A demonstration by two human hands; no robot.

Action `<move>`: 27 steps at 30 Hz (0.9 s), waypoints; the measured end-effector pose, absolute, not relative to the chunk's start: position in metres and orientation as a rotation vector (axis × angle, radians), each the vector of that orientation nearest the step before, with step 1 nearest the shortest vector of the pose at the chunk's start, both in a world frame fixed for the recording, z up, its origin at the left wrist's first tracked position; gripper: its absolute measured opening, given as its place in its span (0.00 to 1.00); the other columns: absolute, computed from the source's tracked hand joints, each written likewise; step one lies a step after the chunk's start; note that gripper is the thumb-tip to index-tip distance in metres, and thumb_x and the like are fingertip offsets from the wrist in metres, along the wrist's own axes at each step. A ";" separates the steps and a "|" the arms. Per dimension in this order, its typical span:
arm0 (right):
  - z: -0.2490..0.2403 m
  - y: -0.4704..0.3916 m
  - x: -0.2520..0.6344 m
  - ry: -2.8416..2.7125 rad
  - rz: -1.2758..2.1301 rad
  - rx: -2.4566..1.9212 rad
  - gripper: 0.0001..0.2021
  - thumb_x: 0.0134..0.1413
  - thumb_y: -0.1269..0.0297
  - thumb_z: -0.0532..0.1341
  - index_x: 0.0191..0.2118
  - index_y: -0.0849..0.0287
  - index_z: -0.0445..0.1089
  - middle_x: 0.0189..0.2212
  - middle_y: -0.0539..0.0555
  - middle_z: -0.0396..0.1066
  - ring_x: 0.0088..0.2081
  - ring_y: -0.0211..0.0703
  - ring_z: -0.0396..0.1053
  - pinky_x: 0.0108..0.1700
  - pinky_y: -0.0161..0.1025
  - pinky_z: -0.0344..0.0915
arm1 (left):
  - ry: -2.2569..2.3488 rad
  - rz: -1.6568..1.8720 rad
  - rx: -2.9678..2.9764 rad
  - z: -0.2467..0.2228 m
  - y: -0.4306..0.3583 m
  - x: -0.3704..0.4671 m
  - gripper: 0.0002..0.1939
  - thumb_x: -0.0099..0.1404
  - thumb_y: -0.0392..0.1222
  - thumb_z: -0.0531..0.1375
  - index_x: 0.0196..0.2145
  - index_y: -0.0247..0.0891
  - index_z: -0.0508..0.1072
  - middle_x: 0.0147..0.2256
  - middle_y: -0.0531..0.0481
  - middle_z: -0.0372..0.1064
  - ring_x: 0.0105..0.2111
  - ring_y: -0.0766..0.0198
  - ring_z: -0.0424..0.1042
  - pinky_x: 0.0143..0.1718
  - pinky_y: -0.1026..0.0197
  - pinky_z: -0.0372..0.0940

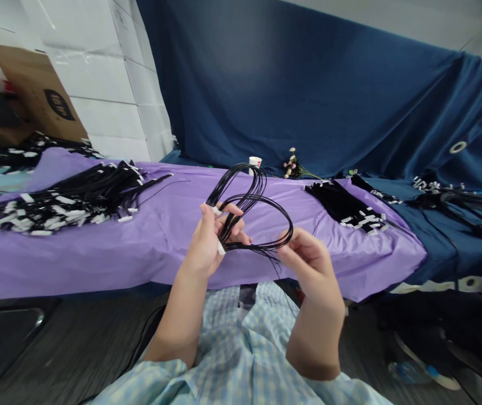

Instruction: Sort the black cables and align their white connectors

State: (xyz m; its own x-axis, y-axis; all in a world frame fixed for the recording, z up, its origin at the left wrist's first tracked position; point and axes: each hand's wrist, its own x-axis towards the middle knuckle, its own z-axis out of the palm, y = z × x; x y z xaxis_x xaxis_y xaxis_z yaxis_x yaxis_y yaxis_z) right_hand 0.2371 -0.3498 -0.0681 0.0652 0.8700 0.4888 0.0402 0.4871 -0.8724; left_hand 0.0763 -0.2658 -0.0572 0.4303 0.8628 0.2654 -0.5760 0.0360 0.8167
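Black cables with white connectors or tags are bent into loops in front of me, above the purple cloth. My left hand is closed around the bundle near its white ends, with some fingers behind the strands. At the right side of the lower loop, my right hand pinches the bend between thumb and fingers. Thin loose ends hang below the loop, between the two hands.
A large pile of black cables with white ends lies on the left. A smaller pile is on the right. Behind are a paper cup, artificial flowers and a blue curtain. A cardboard box leans at far left.
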 end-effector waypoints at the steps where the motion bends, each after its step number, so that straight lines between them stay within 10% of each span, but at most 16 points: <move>1: -0.068 -0.350 0.242 -1.279 0.858 -0.801 0.06 0.58 0.61 0.62 0.33 0.57 0.69 0.19 0.45 0.56 0.21 0.31 0.51 0.28 0.33 0.57 | 0.363 1.117 1.059 -0.058 -0.264 0.074 0.32 0.56 0.74 0.52 0.35 0.39 0.68 0.19 0.58 0.59 0.19 0.65 0.69 0.30 0.57 0.70; 13: -0.077 -0.329 0.255 -1.014 0.799 -0.521 0.11 0.47 0.63 0.69 0.38 0.54 0.72 0.31 0.49 0.72 0.28 0.35 0.69 0.33 0.36 0.70 | 0.417 0.909 1.253 -0.063 -0.259 0.066 0.32 0.60 0.70 0.53 0.35 0.34 0.72 0.18 0.52 0.65 0.20 0.63 0.70 0.27 0.61 0.67; 27: -0.088 -0.288 0.255 -0.443 0.735 -0.616 0.26 0.37 0.62 0.74 0.28 0.56 0.52 0.17 0.37 0.53 0.18 0.26 0.56 0.33 0.38 0.75 | 0.337 0.892 1.281 -0.061 -0.259 0.065 0.32 0.60 0.69 0.54 0.34 0.32 0.73 0.17 0.51 0.65 0.19 0.63 0.70 0.30 0.58 0.69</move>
State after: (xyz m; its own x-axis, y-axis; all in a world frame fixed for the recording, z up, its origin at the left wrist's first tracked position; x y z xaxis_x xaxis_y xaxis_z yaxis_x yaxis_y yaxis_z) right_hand 0.2555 -0.2876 -0.0883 0.6647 0.7300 0.1590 -0.4818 0.5815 -0.6556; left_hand 0.0652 -0.2586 -0.0613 0.6343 0.7319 0.2488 -0.3848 0.0198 0.9228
